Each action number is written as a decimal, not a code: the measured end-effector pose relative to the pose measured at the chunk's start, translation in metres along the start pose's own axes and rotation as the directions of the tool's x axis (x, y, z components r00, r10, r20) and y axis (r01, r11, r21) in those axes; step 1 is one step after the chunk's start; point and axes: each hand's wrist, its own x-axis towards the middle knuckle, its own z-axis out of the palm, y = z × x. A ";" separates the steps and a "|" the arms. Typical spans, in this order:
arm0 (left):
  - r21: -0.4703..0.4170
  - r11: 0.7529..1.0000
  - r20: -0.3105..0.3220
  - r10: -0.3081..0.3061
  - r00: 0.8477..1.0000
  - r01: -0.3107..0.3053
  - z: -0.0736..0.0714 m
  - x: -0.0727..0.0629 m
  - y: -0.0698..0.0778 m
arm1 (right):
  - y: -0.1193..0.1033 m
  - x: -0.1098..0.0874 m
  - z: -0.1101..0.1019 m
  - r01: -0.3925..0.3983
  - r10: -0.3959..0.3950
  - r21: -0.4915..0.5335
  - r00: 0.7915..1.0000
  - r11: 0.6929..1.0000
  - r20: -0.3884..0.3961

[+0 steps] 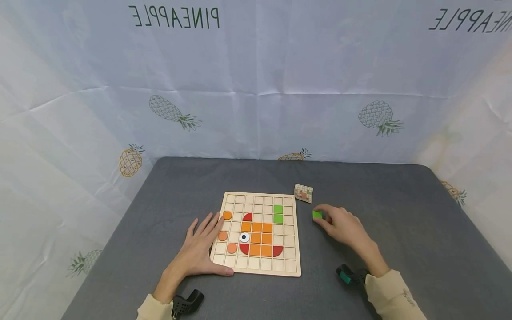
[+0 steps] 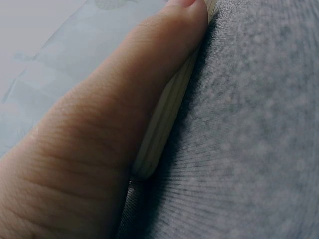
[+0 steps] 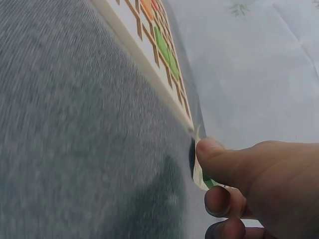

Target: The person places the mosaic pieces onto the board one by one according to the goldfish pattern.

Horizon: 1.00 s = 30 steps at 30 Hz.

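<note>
A wooden grid board (image 1: 290, 266) lies on the dark grey table, holding orange squares (image 1: 262, 238), red quarter-round pieces (image 1: 278, 251), a white eye disc (image 1: 245, 237), orange discs (image 1: 232, 248) and two green squares (image 1: 278, 214) at upper right. My left hand (image 1: 202, 251) rests at the board's left side, fingers spread and straight, thumb along the front edge; the thumb (image 2: 129, 74) presses beside the board's edge (image 2: 167, 109) in the left wrist view. Right of the board, my right hand (image 1: 345, 226) pinches a green square piece (image 1: 317, 214) between thumb and fingers, above the table.
A small picture card (image 1: 304, 194) with a grid pattern lies by the board's upper right corner. The grey table (image 1: 384, 200) extends to both sides. Behind it hangs a pale cloth (image 1: 256, 124) printed with pineapples. Black wrist devices (image 1: 188, 302) sit at both wrists.
</note>
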 end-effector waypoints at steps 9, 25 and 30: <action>0.013 1.000 -0.018 0.011 1.000 -0.011 0.001 0.000 -0.001 | -0.016 0.010 0.008 0.023 -0.024 0.011 1.000 1.000 0.021; 0.000 1.000 -0.011 0.015 1.000 -0.015 -0.001 0.000 0.000 | -0.042 0.019 0.025 0.051 -0.053 0.027 0.995 0.998 0.086; -0.001 1.000 -0.009 0.015 1.000 -0.015 0.000 0.000 0.000 | -0.045 0.023 0.030 0.065 -0.066 0.021 0.994 0.998 0.085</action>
